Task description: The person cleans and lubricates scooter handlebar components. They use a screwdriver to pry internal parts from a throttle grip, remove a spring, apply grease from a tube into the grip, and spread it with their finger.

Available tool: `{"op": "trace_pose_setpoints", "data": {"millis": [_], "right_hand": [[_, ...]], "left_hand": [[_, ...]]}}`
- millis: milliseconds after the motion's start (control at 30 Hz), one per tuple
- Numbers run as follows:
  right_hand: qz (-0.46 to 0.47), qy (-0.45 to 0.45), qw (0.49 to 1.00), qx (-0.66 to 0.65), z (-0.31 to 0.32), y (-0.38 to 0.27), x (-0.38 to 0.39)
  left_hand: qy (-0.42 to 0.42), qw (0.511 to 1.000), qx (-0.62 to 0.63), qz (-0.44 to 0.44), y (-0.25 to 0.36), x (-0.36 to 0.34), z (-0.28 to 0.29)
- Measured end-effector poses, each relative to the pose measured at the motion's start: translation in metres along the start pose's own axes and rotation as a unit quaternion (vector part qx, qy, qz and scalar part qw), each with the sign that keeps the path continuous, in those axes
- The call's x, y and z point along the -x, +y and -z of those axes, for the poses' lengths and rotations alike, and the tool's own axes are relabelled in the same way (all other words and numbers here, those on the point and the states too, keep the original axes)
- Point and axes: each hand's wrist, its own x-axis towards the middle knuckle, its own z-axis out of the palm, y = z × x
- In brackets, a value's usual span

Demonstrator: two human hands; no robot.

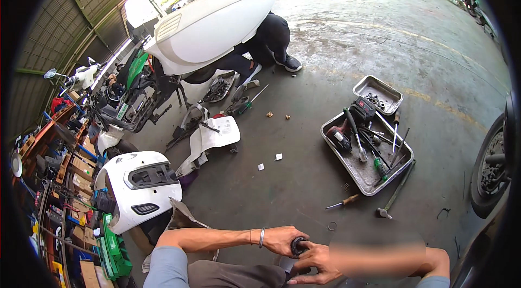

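Low in the view, my two hands meet just above my lap. A small black ring-shaped part sits between them. My left hand, with a metal bangle at its wrist, closes its fingers on this part. From the other side, my right hand curls its fingers against the same part, its thumb lower down. A greyish piece beneath the hands is mostly hidden by the fingers. On the floor beyond lie a thin metal ring, a screwdriver with a wooden handle and a hammer.
A metal tray holds a power drill and several hand tools. Behind it, a smaller tray contains small fasteners. White scooter panels lie left. A crouching person is behind a large white panel. A wheel stands right.
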Motion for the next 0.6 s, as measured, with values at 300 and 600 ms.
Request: {"op": "trace_pose_setpoints", "data": {"millis": [300, 600], "right_hand": [[-0.029, -0.029, 0.998, -0.044, -0.013, 0.005, -0.002], [-0.156, 0.419, 0.606, -0.658, 0.043, 0.023, 0.029]], "left_hand": [[0.051, 0.996, -0.074, -0.024, -0.002, -0.002, -0.007], [0.261, 0.963, 0.005, 0.069, -0.007, 0.005, 0.015]]}}
